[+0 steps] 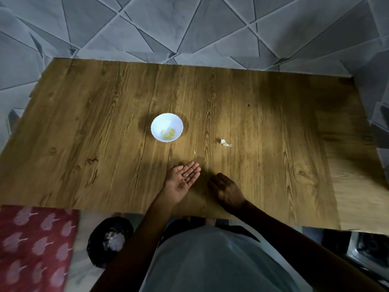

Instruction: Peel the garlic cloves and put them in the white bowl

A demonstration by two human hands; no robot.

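Left grip (182, 179): palm up, fingers straight, just above the near tabletop (84, 133). A few small dark bits lie in the palm. Too small to identify, my guess is skin scraps. Nothing pinched.

Right grip (227, 191): palm down beside the left one, low over the tabletop, fingers relaxed. No hold on anything I can see.

Garlic cloves (168, 134): a small yellowish heap in the white bowl (160, 123), which stands mid-tabletop, beyond the left grip and apart from it.

Loose stuff:
- pale crumpled piece (225, 142), right of the bowl and beyond the right grip. Can't tell if it's an empty skin or an unpeeled clove.
- tiny pale fleck (194, 152), between the bowl and the left grip.

Handling judgement:
- Cloves are light, firm and slick once bare, so pinch across the fat middle with thumb and two fingertips. No hard squeeze, or they shoot out.
- Skin is papery, near weightless, tears easily and clings to damp fingers. Start it at the blunt root end with a nail.
- The crumpled piece needs a fingertip pinch. If it feels hard, it needs peeling.
- The bowl is light and may slide if bumped.
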